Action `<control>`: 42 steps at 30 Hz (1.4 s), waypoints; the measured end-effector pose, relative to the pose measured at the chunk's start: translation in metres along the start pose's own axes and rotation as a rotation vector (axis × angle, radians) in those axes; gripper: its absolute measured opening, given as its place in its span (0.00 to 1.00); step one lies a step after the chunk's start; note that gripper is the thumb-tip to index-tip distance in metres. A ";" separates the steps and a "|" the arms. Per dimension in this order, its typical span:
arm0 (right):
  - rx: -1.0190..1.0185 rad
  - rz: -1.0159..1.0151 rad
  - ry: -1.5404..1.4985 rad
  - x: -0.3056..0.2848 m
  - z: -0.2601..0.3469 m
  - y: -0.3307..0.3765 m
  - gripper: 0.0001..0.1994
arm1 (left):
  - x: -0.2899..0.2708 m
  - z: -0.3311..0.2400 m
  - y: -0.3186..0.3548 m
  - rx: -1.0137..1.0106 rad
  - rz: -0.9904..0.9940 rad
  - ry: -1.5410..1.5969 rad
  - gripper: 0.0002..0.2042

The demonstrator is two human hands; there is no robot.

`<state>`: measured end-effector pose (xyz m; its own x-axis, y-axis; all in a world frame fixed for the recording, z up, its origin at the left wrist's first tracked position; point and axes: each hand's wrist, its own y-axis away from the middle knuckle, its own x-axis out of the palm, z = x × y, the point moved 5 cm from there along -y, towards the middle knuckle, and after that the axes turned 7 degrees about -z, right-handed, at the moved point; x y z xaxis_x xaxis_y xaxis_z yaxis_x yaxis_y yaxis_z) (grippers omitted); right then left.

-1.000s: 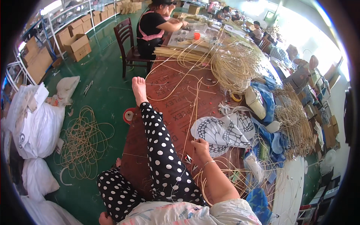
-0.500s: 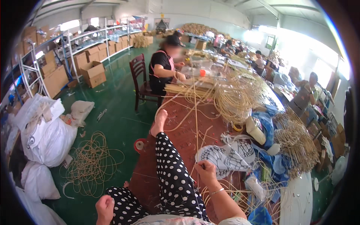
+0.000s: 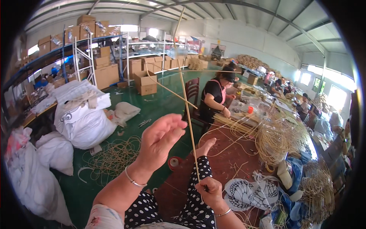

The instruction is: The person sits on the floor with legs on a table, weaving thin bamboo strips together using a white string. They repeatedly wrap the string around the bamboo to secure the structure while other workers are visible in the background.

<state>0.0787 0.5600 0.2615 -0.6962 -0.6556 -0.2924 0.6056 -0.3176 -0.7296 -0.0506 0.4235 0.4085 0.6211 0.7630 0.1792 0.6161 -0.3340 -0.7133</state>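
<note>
Stick frame (image 3: 186, 101) stands nearly upright before the person; its long axis rises from the right hand (image 3: 210, 189) and leans a little leftward at the top. The right hand is closed around its lower part, so this hand is the nearer one. The left hand (image 3: 160, 142) is raised just left of the frame, fingers extended, and seems to hold nothing. Slender pieces cross the frame in its upper half; the material is pale yellow, thin and smooth, like bamboo. To the right of the frame, white cloth (image 3: 249, 194) with black vein pattern lies crumpled on the reddish-brown counter (image 3: 232, 153), and pale strips (image 3: 272, 143) form a loose, round coil.
</note>
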 end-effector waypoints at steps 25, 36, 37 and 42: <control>0.242 0.325 -0.442 0.077 0.015 0.043 0.04 | 0.007 -0.010 0.021 -0.119 -0.162 0.494 0.10; 0.387 0.327 -0.463 0.037 0.000 0.034 0.07 | 0.000 -0.045 0.027 0.018 -0.152 0.035 0.05; 0.479 0.297 -0.538 0.024 -0.004 0.030 0.07 | 0.001 -0.044 0.033 -0.017 -0.010 -0.061 0.05; 0.172 0.320 -0.933 -0.021 0.069 -0.015 0.05 | 0.039 -0.007 0.128 -0.592 1.117 0.042 0.04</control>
<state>0.1113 0.5315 0.3209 0.0455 -0.9795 0.1962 0.8102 -0.0787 -0.5808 0.0560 0.4069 0.3286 0.9493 -0.1085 -0.2949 -0.1376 -0.9873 -0.0797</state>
